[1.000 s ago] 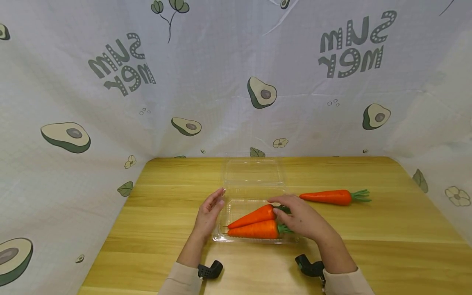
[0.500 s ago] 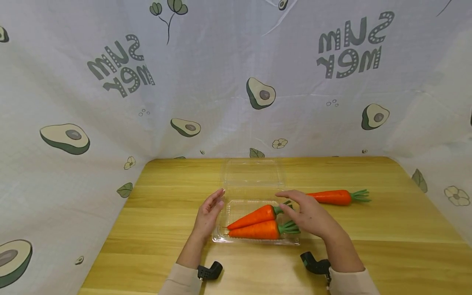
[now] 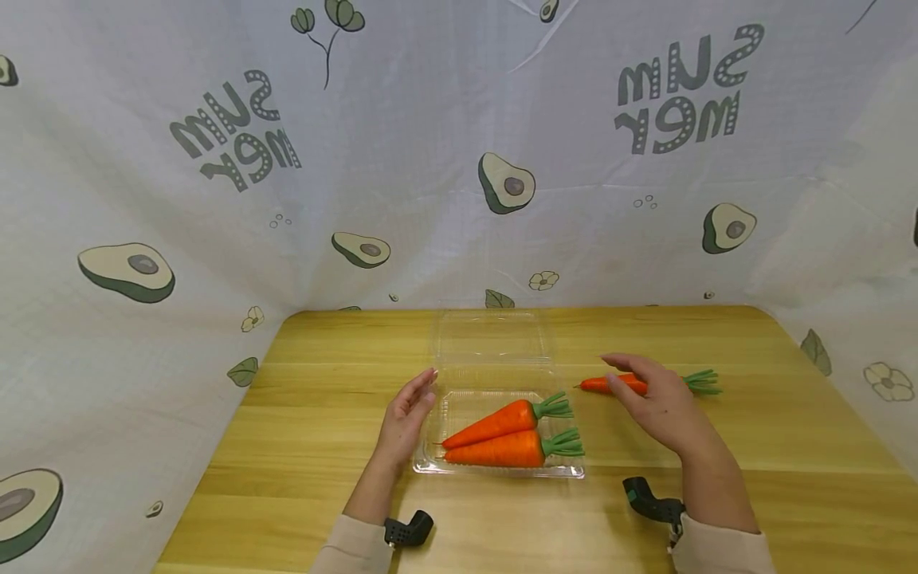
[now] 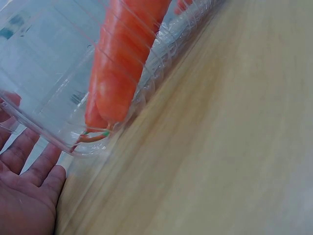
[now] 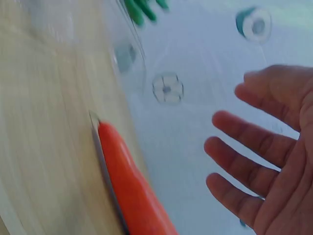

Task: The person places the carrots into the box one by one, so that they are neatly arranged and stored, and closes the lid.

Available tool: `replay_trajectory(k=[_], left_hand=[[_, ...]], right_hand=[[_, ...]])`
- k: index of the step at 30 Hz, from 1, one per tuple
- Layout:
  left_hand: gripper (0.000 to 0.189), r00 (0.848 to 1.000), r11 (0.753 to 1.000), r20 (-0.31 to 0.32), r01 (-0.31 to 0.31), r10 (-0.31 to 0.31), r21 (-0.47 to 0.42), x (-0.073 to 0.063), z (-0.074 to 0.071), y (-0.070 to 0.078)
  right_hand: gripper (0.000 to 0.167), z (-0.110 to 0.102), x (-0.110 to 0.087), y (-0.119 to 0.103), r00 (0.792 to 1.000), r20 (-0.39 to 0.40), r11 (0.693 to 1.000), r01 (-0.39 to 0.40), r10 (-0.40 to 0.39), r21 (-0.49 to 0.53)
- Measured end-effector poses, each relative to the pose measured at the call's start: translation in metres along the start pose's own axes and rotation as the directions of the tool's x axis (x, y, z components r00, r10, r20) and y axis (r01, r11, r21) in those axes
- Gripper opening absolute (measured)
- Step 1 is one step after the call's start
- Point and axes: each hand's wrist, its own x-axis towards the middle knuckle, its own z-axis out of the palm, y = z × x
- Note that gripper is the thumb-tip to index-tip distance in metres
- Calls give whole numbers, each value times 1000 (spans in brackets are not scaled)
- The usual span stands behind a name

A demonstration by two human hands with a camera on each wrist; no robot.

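A clear plastic clamshell container [image 3: 459, 405] lies with its lid folded back. Two orange carrots with green tops, an upper one [image 3: 495, 422] and a lower one [image 3: 502, 451], lie side by side in its base. My left hand [image 3: 402, 424] rests at the container's left side, fingers extended; in the left wrist view, its fingers [image 4: 39, 166] are against the clear wall. My right hand [image 3: 663, 406], empty with spread fingers, hovers over a third carrot [image 3: 598, 385] right of the container. In the right wrist view this carrot [image 5: 134, 191] is apart from the fingers.
The transparent lid [image 3: 493, 335] extends toward the back of the wooden table [image 3: 344, 343]. A white curtain [image 3: 430, 159] printed with avocados encloses the table's back and sides. Black wrist cameras, left [image 3: 410, 528] and right [image 3: 653, 501], sit on the wrists.
My right hand has let go of the upper carrot's green top and moved right, over the third carrot. My left hand has stayed at the container's left side.
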Motion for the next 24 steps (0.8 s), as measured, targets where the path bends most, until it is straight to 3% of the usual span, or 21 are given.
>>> replay_trajectory(k=[13, 17, 24], left_hand=[[46, 1000, 1000, 0, -9, 9, 14, 0, -1, 0], [46, 1000, 1000, 0, -8, 8, 10, 0, 0, 0], [45, 1000, 1000, -3, -2, 2, 13, 0, 0, -1]], right_hand=[[52, -20, -4, 56, 980, -93, 980, -182, 174, -86], [51, -19, -3, 64, 974, -79, 970, -219, 211, -102], [52, -13, 0, 70, 978, -26, 967, -210, 208, -147]])
